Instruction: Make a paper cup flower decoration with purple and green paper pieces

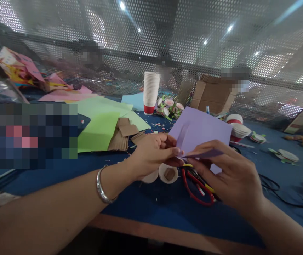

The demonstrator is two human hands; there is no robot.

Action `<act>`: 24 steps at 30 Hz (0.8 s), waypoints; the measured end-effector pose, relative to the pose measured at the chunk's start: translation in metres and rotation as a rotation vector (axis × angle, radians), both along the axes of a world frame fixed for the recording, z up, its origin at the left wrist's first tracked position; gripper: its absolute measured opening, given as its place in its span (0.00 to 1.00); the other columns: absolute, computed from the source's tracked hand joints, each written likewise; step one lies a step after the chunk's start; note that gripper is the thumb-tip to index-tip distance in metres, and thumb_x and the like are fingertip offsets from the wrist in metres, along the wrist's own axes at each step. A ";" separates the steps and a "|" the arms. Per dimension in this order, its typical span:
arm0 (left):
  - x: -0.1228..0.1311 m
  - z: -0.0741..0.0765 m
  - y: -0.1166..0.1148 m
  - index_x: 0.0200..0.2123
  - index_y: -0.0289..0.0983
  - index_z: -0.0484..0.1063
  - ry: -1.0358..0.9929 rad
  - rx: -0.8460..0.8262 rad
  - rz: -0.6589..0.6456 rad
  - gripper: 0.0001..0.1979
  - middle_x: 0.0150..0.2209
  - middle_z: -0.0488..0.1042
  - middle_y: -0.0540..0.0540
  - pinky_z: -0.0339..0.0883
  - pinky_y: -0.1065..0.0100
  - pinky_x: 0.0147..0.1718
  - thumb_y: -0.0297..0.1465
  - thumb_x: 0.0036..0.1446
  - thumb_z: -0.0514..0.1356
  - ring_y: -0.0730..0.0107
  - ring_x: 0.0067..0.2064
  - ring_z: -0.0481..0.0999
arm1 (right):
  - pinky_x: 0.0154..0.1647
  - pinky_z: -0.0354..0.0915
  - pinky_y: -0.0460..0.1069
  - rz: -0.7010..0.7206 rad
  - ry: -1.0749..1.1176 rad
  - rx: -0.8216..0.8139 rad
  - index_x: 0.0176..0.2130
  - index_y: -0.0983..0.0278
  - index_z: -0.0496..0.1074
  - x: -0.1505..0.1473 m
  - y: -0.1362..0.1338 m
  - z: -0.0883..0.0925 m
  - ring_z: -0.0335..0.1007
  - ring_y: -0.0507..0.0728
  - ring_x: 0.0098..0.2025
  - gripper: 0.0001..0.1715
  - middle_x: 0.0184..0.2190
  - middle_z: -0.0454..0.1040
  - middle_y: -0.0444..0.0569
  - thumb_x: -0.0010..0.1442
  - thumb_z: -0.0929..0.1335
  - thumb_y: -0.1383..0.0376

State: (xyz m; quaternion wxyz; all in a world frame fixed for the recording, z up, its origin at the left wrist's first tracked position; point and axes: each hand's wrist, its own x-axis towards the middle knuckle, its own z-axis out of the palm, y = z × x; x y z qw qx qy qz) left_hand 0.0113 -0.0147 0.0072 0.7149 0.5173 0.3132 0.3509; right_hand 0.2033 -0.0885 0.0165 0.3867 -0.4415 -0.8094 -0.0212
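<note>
Above the table, my left hand [154,154], a silver bracelet on its wrist, pinches a narrow purple paper strip at its fingertips. My right hand [228,173] grips a purple paper strip [207,153] close by, the fingertips of both hands nearly meeting. Whether this is one bent strip or two pieces I cannot tell. Behind them lies a larger purple sheet [201,124]. Under my hands are red-handled scissors [198,200], partly covered by my right hand, and a small paper cup piece [168,173] with something brown in it.
A tall stack of paper cups [151,92] stands at the back beside several small cup-and-leaf crafts [169,106]. Green paper [98,132] and torn cardboard [119,136] lie left. More cups [238,129], a black cable [281,198] and a cardboard box [210,94] are to the right.
</note>
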 end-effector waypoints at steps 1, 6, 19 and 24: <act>0.000 0.001 -0.001 0.35 0.32 0.71 0.029 0.003 -0.011 0.09 0.26 0.80 0.48 0.77 0.72 0.30 0.22 0.54 0.69 0.71 0.27 0.82 | 0.37 0.70 0.46 -0.045 0.056 -0.019 0.39 0.60 0.77 -0.001 0.002 0.001 0.76 0.52 0.38 0.03 0.39 0.78 0.48 0.66 0.70 0.67; 0.001 0.002 -0.004 0.34 0.33 0.72 0.099 0.024 -0.031 0.05 0.24 0.79 0.50 0.76 0.74 0.27 0.18 0.59 0.62 0.71 0.26 0.83 | 0.31 0.71 0.47 -0.070 0.245 -0.198 0.32 0.62 0.77 -0.003 0.010 0.001 0.75 0.53 0.34 0.08 0.40 0.76 0.50 0.63 0.73 0.62; -0.004 0.000 -0.009 0.32 0.32 0.75 0.041 0.113 -0.124 0.07 0.27 0.79 0.47 0.74 0.74 0.30 0.31 0.59 0.66 0.72 0.29 0.81 | 0.23 0.66 0.46 -0.061 0.459 -0.415 0.34 0.62 0.74 -0.004 0.014 -0.003 0.70 0.51 0.23 0.12 0.23 0.76 0.43 0.58 0.75 0.57; -0.005 -0.007 -0.008 0.35 0.34 0.76 0.066 0.216 -0.166 0.07 0.30 0.80 0.47 0.72 0.73 0.31 0.31 0.57 0.69 0.72 0.32 0.80 | 0.22 0.64 0.45 -0.068 0.494 -0.500 0.36 0.62 0.74 -0.003 0.015 -0.002 0.69 0.51 0.22 0.14 0.21 0.75 0.42 0.57 0.76 0.56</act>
